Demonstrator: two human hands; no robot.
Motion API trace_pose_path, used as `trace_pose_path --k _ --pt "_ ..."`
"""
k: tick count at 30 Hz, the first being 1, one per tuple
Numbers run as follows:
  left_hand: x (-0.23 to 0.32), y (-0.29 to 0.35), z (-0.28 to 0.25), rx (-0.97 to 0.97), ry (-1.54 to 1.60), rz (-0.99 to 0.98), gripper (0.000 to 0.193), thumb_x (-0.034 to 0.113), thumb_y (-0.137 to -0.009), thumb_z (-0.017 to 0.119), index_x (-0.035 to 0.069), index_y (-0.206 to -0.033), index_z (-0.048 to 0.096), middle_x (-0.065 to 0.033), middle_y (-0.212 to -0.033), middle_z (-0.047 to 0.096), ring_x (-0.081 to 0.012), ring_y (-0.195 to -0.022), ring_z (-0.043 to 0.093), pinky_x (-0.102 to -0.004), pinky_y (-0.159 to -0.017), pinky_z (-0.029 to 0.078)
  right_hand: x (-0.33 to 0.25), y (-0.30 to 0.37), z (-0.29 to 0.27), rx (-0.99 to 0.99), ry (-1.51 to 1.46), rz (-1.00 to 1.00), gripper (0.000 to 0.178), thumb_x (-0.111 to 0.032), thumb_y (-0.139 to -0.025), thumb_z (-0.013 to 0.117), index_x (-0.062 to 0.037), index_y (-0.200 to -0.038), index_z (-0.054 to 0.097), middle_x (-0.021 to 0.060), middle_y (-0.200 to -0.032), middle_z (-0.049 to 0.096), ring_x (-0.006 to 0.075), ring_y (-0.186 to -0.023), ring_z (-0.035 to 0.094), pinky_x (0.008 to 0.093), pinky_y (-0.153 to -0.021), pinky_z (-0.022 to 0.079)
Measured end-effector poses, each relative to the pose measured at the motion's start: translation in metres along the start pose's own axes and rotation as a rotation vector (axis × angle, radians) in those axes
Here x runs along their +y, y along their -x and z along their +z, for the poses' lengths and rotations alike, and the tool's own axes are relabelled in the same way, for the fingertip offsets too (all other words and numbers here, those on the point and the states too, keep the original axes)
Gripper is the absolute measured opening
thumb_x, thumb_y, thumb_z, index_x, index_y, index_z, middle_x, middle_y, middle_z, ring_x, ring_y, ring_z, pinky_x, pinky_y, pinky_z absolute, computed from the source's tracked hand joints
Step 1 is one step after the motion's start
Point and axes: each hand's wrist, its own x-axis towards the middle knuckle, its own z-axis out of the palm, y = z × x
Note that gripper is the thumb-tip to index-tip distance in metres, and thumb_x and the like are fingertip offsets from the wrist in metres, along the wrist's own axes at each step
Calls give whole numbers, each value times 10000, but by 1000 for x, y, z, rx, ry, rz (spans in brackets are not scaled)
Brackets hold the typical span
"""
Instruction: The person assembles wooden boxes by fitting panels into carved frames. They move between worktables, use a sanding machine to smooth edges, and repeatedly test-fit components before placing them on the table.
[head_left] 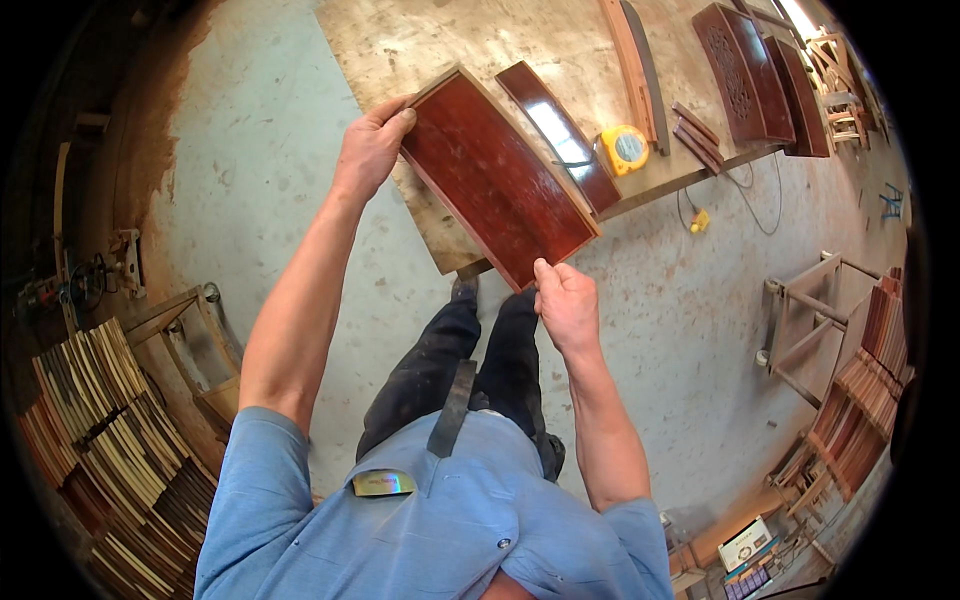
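A long, reddish-brown varnished wooden panel with raised edges, like a shallow drawer or box (495, 175), is tilted in front of me over the table's near edge. My left hand (372, 145) grips its upper left corner, thumb on top. At its lower right end my right hand (566, 300) pinches the near corner, fingers curled. Just beyond the panel, a narrow glossy dark red board (560, 135) lies on the table, reflecting light. A yellow tape measure (623, 150) sits beside that board.
On the wooden table (440, 35) lie long curved strips (630, 70), short dark sticks (697, 135) and a carved dark box (745, 75). A yellow plug (700, 220) with cable hangs off the edge. Wheeled wooden frames (805, 320) and stacked wood strips (120, 450) stand at the sides.
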Motion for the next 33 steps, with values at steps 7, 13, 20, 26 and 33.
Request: trace_pose_path --k 7,13,20,26,33 --pt "-4 -2 0 -5 -31 22 374 195 -944 586 -2 -1261 614 -50 -1099 680 -106 -1005 604 -249 -907 464 1 1 2 23 5 2 413 -242 -933 601 5 -608 532 78 -494 523 137 -468 494 337 -482 405" --pt "-4 -1 -2 -18 -70 53 370 188 -958 568 -10 -1270 604 -52 -1113 671 -108 -1012 590 -250 -914 458 5 -1 4 28 46 -27 422 -261 -928 597 12 -613 532 108 -497 536 172 -462 524 356 -486 422" --pt "2 2 -3 -63 -119 94 370 211 -968 553 0 -1267 602 -45 -1146 661 -113 -1059 574 -259 -951 435 -4 -1 -2 -4 99 -22 423 -268 -929 586 20 -622 546 119 -500 543 208 -462 546 368 -509 444" --pt "-4 3 -4 -68 -58 80 452 233 -919 608 4 -1306 572 -82 -1180 658 -140 -1073 595 -270 -943 455 4 -1 3 26 65 -23 426 -266 -932 578 21 -619 546 121 -503 547 208 -466 552 367 -516 448" --pt "10 9 -3 -149 -46 62 436 218 -896 634 -33 -1249 578 -94 -1147 656 -148 -1062 596 -281 -940 460 -11 3 1 11 111 -23 430 -270 -932 582 18 -615 544 118 -502 549 199 -470 554 360 -512 446"
